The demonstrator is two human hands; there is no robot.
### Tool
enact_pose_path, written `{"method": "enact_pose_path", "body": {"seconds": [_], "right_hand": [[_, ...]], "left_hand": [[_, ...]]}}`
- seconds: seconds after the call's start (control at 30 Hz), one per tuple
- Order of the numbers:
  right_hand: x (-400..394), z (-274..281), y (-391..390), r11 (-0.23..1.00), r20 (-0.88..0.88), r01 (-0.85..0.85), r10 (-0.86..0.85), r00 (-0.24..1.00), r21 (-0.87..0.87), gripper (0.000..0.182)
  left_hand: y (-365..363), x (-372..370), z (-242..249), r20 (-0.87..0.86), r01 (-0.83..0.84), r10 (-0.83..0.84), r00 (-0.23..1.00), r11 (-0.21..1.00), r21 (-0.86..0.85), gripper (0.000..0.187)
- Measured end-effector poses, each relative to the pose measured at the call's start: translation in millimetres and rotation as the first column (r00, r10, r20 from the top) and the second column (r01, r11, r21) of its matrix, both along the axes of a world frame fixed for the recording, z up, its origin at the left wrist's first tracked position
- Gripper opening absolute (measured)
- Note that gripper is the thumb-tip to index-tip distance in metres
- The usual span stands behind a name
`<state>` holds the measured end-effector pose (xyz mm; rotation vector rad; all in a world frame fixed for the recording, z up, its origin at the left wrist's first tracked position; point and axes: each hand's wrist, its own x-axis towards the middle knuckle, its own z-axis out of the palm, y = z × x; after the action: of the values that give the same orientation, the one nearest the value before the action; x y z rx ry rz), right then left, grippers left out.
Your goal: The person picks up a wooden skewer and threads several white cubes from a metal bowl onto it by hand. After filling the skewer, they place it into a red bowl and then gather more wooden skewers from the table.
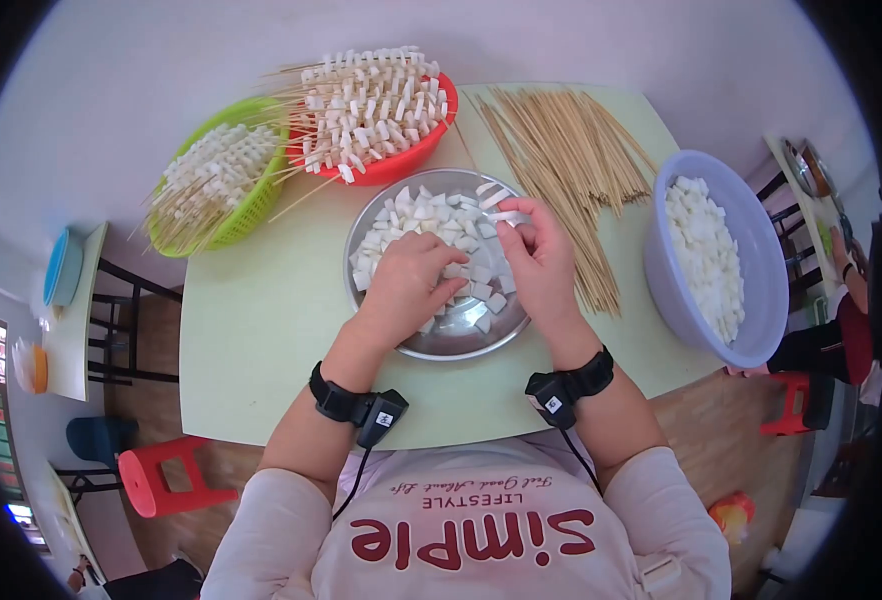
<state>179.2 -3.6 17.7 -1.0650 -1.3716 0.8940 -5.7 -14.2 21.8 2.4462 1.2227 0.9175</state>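
A round steel tray (441, 345) on the pale green table holds many white cut pieces (436, 215). My left hand (411, 285) is over the middle of the tray, its fingers bent down among the pieces; what lies between the fingertips is too small to name. My right hand (539, 265) is at the tray's right edge, with thumb and index finger pinched on a skewer that carries white pieces (501, 212) near its tip. Loose bamboo skewers (571, 150) lie in a pile just behind and right of my right hand.
A red basket (401, 167) and a green basket (226, 235) with filled skewers stand at the back left. A purple basin (661, 290) of white pieces is at the right edge. Red stools (161, 480) stand on the floor. Another person's arm (851, 270) shows far right.
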Motion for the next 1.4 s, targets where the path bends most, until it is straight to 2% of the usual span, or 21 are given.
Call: {"method": "enact_pose_path", "body": {"seconds": [0.07,0.1,0.23,0.3,0.43,0.5,0.53,0.6,0.63,0.67,0.7,0.73,0.77,0.97,1.4], "right_hand": [[-3,-2,-1,0.998,-0.106,-0.061,0.059,0.993,-0.013,0.016],[-4,-3,-2,0.998,-0.107,-0.062,0.06,0.992,-0.014,0.016],[-6,-2,-5,0.997,-0.055,-0.082,0.082,0.995,-0.012,0.016],[-6,-2,-5,0.996,-0.036,-0.083,0.083,0.996,-0.015,0.017],[-7,-6,-4,0.997,-0.031,-0.081,0.08,0.996,-0.013,0.017],[-7,-5,-4,0.997,-0.018,-0.083,0.083,0.996,0.001,0.017],[-6,-5,-5,0.995,0.002,-0.098,0.099,0.995,-0.008,0.017],[-6,-2,-7,0.992,0.022,-0.128,0.128,0.992,-0.014,0.017],[-6,0,-9,0.989,0.093,-0.147,0.146,0.985,-0.003,0.017],[-6,2,-10,0.986,0.162,-0.168,0.164,0.973,0.009,0.017],[-7,4,-12,0.982,0.161,-0.187,0.182,0.97,0.016,0.017],[-8,6,-13,0.976,0.233,-0.215,0.2,0.952,0.037,0.018],[-8,7,-14,0.968,0.303,-0.243,0.215,0.928,0.057,0.018],[-9,7,-17,0.943,0.342,-0.33,0.298,0.891,0.038,0.021],[-9,10,-19,0.94,0.393,-0.34,0.312,0.865,0.003,0.022]], "left_hand": [[-1,2,-3,-0.056,0.006,-0.005,0.998,1.0,0.005,0.023],[-2,3,-4,-0.11,0.009,-0.008,0.994,1.0,0.012,0.023],[-1,0,-6,-0.139,0.006,-0.004,0.99,1.0,0.015,0.022],[0,-1,-4,-0.135,0.002,-0.02,0.991,0.991,-0.137,0.02],[0,0,-2,-0.145,-0.019,-0.004,0.989,0.987,-0.16,0.018],[1,-1,-4,0.248,-0.099,0.15,0.957,0.974,-0.204,0.016],[2,-3,-3,0.248,-0.107,0.156,0.956,0.974,-0.2,0.016],[5,-11,2,0.536,-0.33,0.4,0.743,0.916,-0.227,0.008],[11,-20,-3,0.61,-0.351,0.43,0.665,0.902,-0.253,0.009],[15,-26,-3,0.612,-0.367,0.437,0.659,0.897,-0.246,0.009],[19,-32,-1,0.748,-0.33,0.419,0.515,0.902,-0.278,0.01],[21,-39,1,0.852,-0.287,0.39,0.348,0.91,-0.299,0.011],[21,-46,4,0.857,-0.306,0.411,0.312,0.897,-0.319,0.014],[28,-67,-2,0.895,-0.383,0.419,0.156,0.86,-0.336,0.018],[25,-64,2,0.875,-0.408,0.443,0.194,0.848,-0.339,0.018]]}}
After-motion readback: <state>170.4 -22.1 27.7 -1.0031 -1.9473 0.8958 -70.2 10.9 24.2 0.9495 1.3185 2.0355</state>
